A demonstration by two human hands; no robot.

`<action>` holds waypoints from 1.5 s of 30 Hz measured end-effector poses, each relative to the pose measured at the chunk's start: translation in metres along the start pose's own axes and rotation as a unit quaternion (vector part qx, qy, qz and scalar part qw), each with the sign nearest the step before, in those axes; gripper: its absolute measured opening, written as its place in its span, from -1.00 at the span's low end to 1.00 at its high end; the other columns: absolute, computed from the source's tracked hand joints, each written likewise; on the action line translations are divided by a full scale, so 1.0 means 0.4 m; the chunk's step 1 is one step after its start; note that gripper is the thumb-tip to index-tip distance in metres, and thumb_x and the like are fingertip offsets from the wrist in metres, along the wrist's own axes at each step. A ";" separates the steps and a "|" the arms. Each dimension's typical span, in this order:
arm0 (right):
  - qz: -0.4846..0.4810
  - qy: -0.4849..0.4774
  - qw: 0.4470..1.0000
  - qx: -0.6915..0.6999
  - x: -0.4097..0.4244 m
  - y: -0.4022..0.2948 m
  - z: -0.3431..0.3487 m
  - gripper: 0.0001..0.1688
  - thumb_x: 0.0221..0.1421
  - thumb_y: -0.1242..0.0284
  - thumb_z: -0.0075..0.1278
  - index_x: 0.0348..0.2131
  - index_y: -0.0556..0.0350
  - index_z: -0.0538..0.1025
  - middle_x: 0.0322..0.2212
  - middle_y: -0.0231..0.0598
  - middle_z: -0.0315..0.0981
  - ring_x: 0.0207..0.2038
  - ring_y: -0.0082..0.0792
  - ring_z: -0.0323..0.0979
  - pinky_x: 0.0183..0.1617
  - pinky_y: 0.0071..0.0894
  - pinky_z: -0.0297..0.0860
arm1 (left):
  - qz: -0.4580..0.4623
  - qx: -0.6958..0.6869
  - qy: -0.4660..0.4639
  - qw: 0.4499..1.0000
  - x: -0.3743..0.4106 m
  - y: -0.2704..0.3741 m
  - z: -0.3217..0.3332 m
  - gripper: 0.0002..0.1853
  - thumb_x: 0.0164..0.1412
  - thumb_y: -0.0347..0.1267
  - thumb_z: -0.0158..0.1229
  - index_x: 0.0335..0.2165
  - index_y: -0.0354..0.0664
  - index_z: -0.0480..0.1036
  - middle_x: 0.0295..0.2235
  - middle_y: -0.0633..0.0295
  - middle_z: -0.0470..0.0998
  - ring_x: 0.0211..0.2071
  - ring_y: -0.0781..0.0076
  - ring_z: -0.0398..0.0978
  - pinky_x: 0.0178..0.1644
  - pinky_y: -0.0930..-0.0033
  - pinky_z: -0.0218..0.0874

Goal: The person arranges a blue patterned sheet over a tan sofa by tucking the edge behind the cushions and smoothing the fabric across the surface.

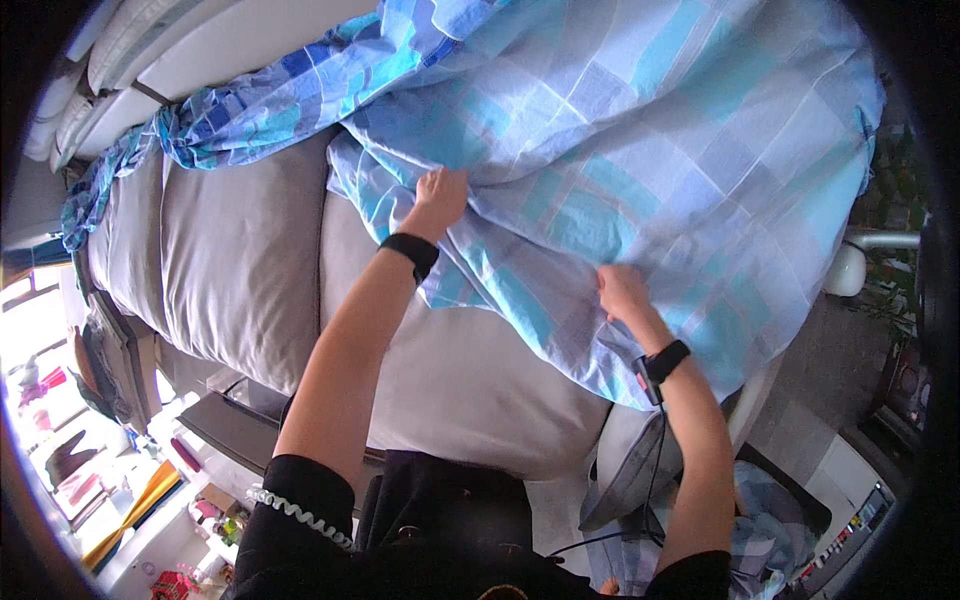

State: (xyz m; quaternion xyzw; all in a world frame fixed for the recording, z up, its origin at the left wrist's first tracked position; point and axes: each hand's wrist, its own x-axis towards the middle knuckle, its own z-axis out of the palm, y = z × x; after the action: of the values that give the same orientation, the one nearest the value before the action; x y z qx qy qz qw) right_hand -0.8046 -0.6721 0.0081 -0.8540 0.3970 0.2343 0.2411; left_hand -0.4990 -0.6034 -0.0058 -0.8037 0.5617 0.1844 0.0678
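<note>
A large blue and pale checked cloth (600, 202) spreads over the right part of a grey sofa (495, 375), wrinkled where I hold it. My left hand (441, 196) is a fist around a fold near the cloth's left corner. Lower and to the right, my right hand (624, 294) grips the cloth near its front edge. Creases run between the two fists. A darker blue checked cloth (292, 97) lies bunched along the sofa's back. Each wrist wears a black band, and a cable hangs from the right one.
Pale cushions (142, 45) stand at the upper left behind the sofa. More cloth (772, 517) lies at the lower right, beside a white cabinet (840, 480). A white rounded object (846, 268) stands past the sofa's right end. Bright windows (30, 315) are at the left.
</note>
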 end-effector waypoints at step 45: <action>0.198 0.104 0.689 0.689 0.272 -0.015 -0.098 -0.52 -0.30 0.10 0.09 -0.57 0.15 0.36 -0.65 -0.22 0.39 -0.70 -0.56 0.32 -0.64 -0.66 0.27 | -0.135 -0.147 -0.253 0.947 -0.176 -0.076 0.078 0.17 -0.47 -0.24 0.32 0.04 0.27 -0.35 0.06 -0.04 -0.52 0.04 -0.31 -0.45 -0.10 -0.37 -0.21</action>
State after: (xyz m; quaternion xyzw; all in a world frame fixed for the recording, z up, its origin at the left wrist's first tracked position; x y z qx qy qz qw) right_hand -0.7291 -0.7537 -0.0245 -0.3683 0.6291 -0.1529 0.6673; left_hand -0.4989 -0.5209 -0.0113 -0.7998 0.3790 0.4516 0.1127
